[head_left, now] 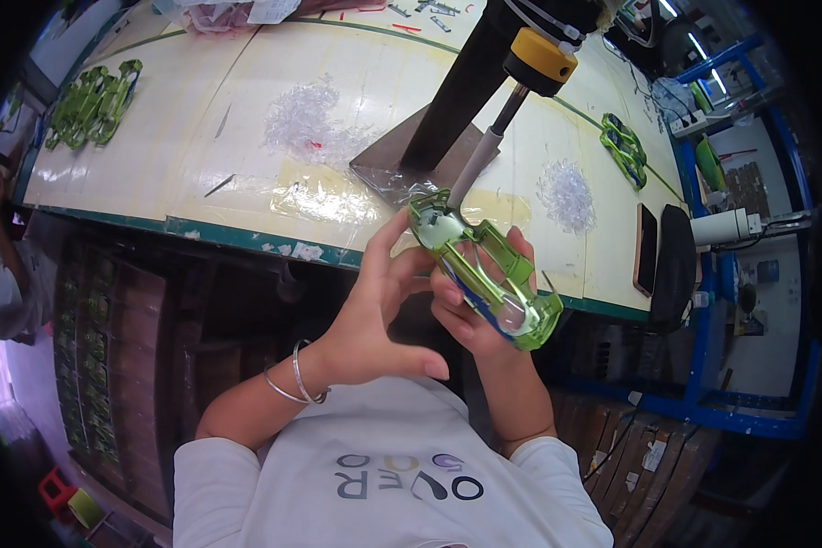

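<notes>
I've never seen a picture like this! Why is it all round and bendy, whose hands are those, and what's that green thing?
It isn't a robot: it's a person. A wide camera on their head looks down, and its special lens makes straight edges curve.

The right hand holds a shiny green shell, shaped like a toy car's body. The left hand, wearing bangles, has fingertips by its upper end and its thumb spread away. A grey rod slants down to that end from a black post; I can't tell whether they touch.

On the pale table are two heaps of clear bits, with more green pieces at both sides.
</notes>
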`<state>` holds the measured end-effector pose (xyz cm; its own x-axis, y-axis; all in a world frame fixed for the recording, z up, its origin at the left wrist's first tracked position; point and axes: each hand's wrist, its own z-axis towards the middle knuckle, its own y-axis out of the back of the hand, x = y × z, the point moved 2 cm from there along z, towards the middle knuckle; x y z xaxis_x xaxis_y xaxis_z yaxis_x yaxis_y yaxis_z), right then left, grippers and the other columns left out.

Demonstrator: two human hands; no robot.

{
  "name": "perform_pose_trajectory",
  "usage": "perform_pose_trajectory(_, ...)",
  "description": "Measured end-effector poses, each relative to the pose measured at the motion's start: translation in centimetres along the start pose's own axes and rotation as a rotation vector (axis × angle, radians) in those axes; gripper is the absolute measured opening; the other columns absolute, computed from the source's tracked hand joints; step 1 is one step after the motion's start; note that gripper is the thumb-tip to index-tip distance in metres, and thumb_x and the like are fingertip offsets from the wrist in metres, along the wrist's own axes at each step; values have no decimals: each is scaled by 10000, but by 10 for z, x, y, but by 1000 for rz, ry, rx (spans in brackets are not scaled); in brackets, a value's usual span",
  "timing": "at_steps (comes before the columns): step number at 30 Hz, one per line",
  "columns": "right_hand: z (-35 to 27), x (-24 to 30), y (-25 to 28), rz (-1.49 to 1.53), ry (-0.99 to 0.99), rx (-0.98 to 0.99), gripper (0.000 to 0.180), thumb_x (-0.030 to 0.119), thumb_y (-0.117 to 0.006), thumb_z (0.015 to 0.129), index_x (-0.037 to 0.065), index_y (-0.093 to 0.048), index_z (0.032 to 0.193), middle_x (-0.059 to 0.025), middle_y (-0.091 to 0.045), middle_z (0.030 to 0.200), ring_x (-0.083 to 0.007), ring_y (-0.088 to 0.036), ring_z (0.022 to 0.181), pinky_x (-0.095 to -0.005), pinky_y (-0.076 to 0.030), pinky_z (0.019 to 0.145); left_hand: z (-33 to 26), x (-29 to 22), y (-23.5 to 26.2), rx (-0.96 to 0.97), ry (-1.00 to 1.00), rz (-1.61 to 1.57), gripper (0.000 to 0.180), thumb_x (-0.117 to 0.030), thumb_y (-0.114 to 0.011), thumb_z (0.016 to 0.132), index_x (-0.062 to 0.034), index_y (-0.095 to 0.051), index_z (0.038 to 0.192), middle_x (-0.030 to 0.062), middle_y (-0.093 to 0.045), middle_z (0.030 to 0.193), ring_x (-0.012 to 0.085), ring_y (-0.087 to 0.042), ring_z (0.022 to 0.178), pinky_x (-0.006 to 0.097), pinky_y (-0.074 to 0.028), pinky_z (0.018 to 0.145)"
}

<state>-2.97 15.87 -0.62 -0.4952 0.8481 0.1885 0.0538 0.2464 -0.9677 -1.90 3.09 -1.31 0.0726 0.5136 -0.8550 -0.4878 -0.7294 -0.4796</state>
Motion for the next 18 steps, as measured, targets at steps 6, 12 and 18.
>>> perform_pose_trajectory(6, 2, 6, 1, 76, -146, 153, 658, 528, -274, 828, -60, -419, 1086, -186, -463, 664, -203, -425, 482, -264, -367, 316, -8, -8, -2, 114, -77, 113, 1236, -262, -812, 528, -66, 123, 1311, 209, -240, 1298, 288, -314, 1182, 410, -254, 971)
perform_pose_trajectory(12, 3, 8, 0, 127, -214, 300, 631, 513, -271, 835, -61, -449, 1028, -194, -474, 734, -244, -456, 617, -278, -377, 339, -11, -11, -4, 118, -72, 159, 1290, -322, -823, 491, -73, 139, 1313, 200, -271, 1281, 279, -321, 1177, 409, -254, 968)
perform_pose_trajectory(18, 2, 9, 4, 155, -204, 270, 630, 512, -285, 831, -60, -444, 1042, -202, -467, 734, -245, -450, 612, -287, -373, 342, -11, -12, -4, 134, -48, 152, 1269, -298, -817, 510, -70, 140, 1311, 209, -244, 1293, 297, -315, 1181, 412, -258, 970)
